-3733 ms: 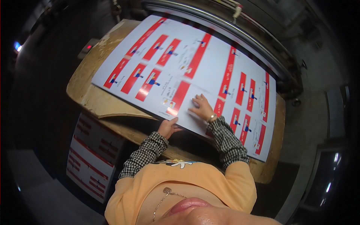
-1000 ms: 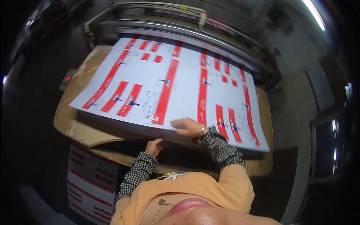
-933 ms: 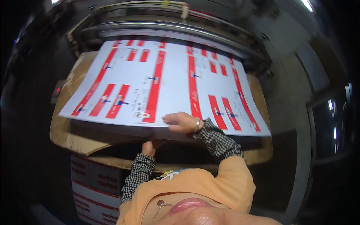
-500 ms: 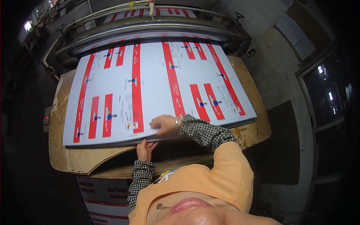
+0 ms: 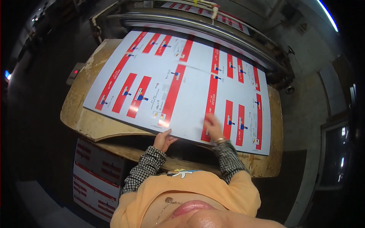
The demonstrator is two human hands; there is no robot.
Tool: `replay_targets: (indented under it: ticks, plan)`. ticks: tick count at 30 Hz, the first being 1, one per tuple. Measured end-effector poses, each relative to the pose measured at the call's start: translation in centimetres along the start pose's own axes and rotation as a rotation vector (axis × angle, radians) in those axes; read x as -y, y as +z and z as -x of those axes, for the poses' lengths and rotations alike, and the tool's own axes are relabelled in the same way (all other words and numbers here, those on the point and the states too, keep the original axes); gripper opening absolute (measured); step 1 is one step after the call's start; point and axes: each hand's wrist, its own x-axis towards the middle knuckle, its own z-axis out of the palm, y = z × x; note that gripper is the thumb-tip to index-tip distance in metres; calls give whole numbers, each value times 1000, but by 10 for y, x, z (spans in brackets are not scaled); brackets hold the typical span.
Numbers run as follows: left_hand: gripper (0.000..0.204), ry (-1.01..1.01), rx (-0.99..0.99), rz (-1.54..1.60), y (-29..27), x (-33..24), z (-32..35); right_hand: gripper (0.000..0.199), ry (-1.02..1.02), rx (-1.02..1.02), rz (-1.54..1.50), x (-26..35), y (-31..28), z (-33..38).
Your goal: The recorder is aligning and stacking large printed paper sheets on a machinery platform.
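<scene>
Left hand [image 5: 163, 140] grips the printed sheet's [image 5: 182, 87] near edge, right hand [image 5: 213, 127] lies flat on it; sheets could skew or crease

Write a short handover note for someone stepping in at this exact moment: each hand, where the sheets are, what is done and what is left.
Left hand: grips the near edge of the printed sheet from below, thumb on top.
Right hand: flat on the sheet's top, blurred.
The white sheet with red panels lies on the worn wooden table, far edge at the machine's metal roller. More printed sheets sit stacked below the table.
Done: sheet flat on the table.
Left: probably squaring or moving it; unclear.
</scene>
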Motion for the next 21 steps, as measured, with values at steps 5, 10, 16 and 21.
replay_targets:
  ticks: [5, 10, 16, 21]
  plan:
    - [49, 53, -5, 133, 25, -21, 21, 48, 238, -1379, -138, -88, -176, 55]
    - [43, 68, 58, -78, 23, -18, 6, 69, 779, -1427, -706, -188, -265, 122]
    - [44, 30, 66, -48, 27, -15, 2, 45, 565, -1037, -809, -231, -318, 115]
    - [44, 466, -252, 205, -10, -68, 25, 42, 501, -1189, -730, -159, -312, 97]
